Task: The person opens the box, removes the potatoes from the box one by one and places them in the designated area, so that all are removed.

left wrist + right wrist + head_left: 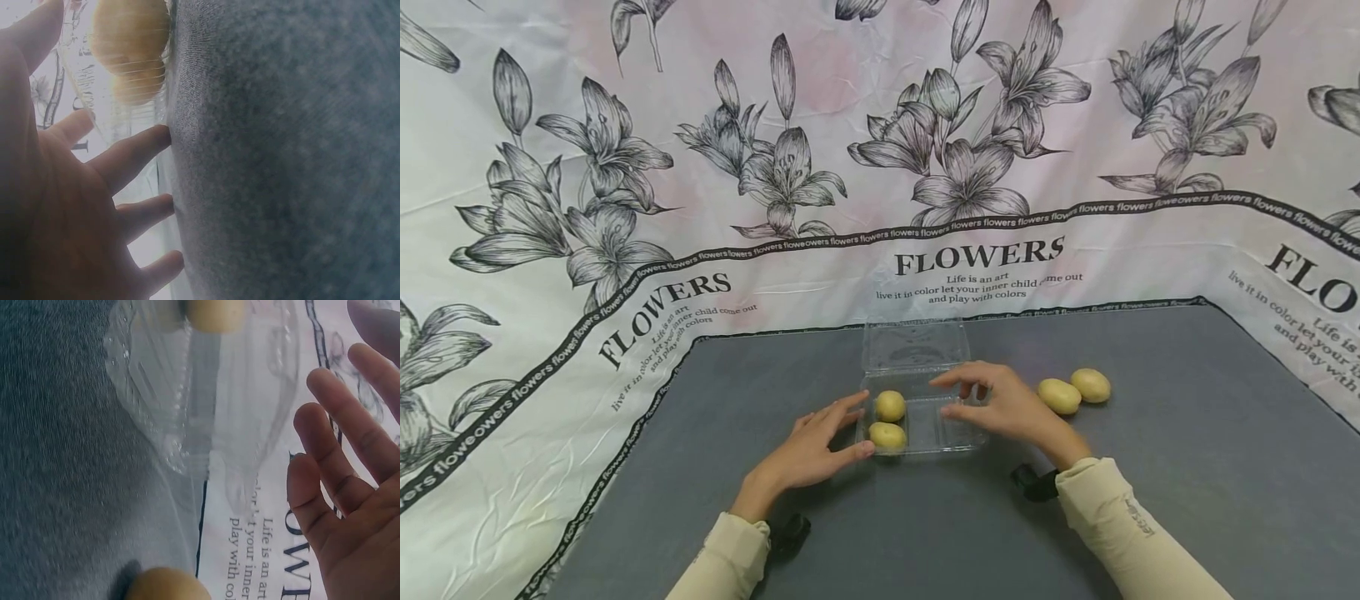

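A clear plastic clamshell box (928, 451) lies on the grey table, its lid (916, 346) folded back away from me. Two smooth yellow, potato-like ovals, one farther (891, 406) and one nearer (887, 437), sit in its left part. My left hand (811, 450) is at the box's left side, fingers spread and thumb by the near left corner; in the left wrist view the fingertips (161, 134) reach along the box wall. Over the box's right part hovers my right hand (1000, 404), fingers loosely bent and holding nothing.
Two more yellow ovals, one nearer (1059, 397) and one farther (1090, 386), lie side by side on the table (1187, 467), right of the box. A flower-printed cloth (820, 283) rises behind the table and along its sides.
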Demonstrator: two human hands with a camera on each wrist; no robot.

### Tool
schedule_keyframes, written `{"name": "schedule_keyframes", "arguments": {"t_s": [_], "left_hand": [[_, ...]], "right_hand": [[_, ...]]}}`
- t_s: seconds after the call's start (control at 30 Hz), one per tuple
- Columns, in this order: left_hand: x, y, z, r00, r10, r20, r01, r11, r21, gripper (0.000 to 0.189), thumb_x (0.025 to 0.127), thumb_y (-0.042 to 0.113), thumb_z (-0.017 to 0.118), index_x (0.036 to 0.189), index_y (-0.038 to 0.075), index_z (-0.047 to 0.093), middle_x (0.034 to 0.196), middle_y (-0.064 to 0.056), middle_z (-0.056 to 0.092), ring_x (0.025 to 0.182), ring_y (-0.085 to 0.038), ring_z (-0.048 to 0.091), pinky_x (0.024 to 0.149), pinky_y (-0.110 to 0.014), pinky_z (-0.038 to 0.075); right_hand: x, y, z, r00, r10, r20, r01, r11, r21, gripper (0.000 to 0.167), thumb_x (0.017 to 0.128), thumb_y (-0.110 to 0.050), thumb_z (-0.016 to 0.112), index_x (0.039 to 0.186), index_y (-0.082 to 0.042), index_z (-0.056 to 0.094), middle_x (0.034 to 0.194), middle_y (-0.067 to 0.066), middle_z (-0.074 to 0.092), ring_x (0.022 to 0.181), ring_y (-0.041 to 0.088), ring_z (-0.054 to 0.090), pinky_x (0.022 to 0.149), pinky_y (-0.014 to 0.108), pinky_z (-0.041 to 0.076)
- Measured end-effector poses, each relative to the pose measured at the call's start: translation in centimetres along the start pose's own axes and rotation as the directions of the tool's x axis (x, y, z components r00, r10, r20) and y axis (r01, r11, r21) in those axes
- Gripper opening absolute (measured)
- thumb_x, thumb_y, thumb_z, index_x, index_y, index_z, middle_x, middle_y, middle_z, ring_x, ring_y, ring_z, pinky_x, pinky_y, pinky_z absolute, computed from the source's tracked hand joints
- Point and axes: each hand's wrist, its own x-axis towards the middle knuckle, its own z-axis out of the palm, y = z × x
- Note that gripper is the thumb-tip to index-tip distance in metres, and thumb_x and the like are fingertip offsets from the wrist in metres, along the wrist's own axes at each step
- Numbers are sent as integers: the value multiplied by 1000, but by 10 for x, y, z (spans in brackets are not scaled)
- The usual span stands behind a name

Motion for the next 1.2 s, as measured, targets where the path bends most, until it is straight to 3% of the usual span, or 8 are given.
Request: {"name": "schedule_keyframes", "arguments": {"t_s": [0.13, 0.33, 0.7, 1.2], "left_hand": [[0, 0, 0, 1000, -7, 4, 7, 1000, -3, 82, 94, 66, 59, 162, 38, 22, 158, 4, 47, 153, -23, 35, 120, -68, 12], [-1, 0, 0, 1000, -17, 8, 17, 1000, -6, 82, 94, 66, 59, 162, 39, 22, 158, 4, 47, 153, -23, 35, 120, -68, 12], [0, -1, -1, 1000, -11, 16, 12, 1000, -15, 82, 95, 66, 58, 162, 39, 22, 159, 4, 46, 150, -21, 40, 119, -68, 13], [1, -2, -1, 1000, -11, 10, 11, 1000, -19, 82, 95, 67, 58, 162, 39, 22, 159, 4, 46, 150, -19, 40, 120, -67, 11]], "right_hand": [[4, 0, 8, 999, -32, 14, 32, 999, 5, 36, 88, -19, 81, 123, -14, 74, 113, 7, 73, 85, 22, 61, 75, 40, 52], [10, -2, 21, 998, -42, 54, 41, 999, 18, 36, 89, -20, 81, 122, -11, 74, 114, 6, 73, 82, 11, 57, 69, 32, 50], [21, -8, 40, 992, -61, 115, 59, 998, 19, 38, 89, -19, 80, 124, -8, 72, 120, 9, 73, 83, 9, 61, 72, 29, 54], [31, -11, 55, 971, -3, 238, -11, 998, 55, 36, 92, -22, 78, 124, -6, 72, 116, 13, 74, 84, 16, 71, 72, 24, 56]]}}
